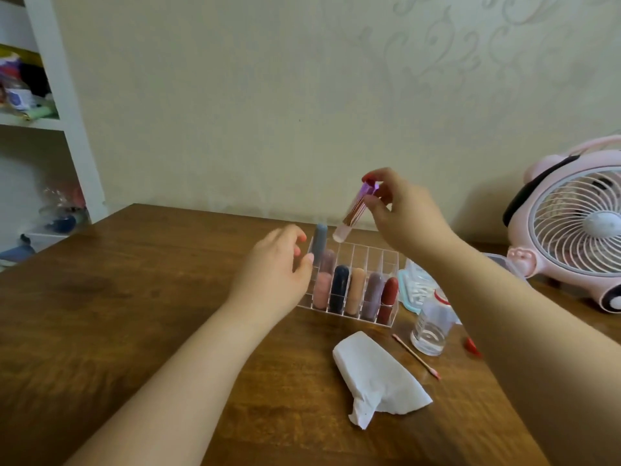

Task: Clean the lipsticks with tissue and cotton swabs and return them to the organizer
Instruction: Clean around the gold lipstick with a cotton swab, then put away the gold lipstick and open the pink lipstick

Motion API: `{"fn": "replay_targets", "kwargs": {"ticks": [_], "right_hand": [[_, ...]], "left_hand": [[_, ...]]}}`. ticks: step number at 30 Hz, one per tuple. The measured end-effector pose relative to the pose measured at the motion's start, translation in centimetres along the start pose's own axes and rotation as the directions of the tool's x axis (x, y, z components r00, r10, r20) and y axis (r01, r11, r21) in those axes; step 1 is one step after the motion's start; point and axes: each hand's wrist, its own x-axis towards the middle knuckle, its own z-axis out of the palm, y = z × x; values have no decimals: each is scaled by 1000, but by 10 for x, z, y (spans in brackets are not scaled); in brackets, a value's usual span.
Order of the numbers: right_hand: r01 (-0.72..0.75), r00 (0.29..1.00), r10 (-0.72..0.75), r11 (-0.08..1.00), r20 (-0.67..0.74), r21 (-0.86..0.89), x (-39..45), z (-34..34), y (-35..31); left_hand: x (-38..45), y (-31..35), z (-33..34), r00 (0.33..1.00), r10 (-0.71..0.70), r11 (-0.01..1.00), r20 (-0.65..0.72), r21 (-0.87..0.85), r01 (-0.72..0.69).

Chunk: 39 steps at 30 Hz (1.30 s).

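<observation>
No text, label or number readable — anywhere in view

Home: patterned wallpaper point(437, 62), pink fan point(578, 227), shelf point(60, 95).

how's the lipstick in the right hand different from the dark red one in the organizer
The clear lipstick with a purple top is held in the air by the right hand; the dark red lipstick sits in a front slot at the right end of the organizer. The clear one is see-through and tilted; the dark red one is opaque and stands nearly upright in its slot. Both are slim tubes.
</observation>
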Motion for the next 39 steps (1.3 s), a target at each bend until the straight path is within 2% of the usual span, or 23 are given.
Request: {"fn": "replay_targets", "kwargs": {"ticks": [4,11,21,27,32,35,39], "right_hand": [[11,997,-3,995,83,-103,13,18,7],[47,992,-23,981,126,-189,27,33,9],[44,977,1,977,213,-209,24,57,18],[-17,979,46,989,197,-147,21,58,22],[57,994,-41,986,105,-154,13,43,12],[118,976,-67,963,209,-241,3,45,2],[107,944,22,923,329,-369,-4,62,-1]], "left_hand": [[0,-8,11,993,101,977,60,181,-111],[-9,-20,24,984,161,944,70,282,-174],[-11,-29,25,988,142,944,68,291,-156],[-13,-34,26,986,140,948,85,275,-158],[-13,-33,25,986,150,949,79,267,-166],[-14,-30,25,986,148,949,77,268,-164],[-15,-29,23,985,159,948,67,268,-172]]}}
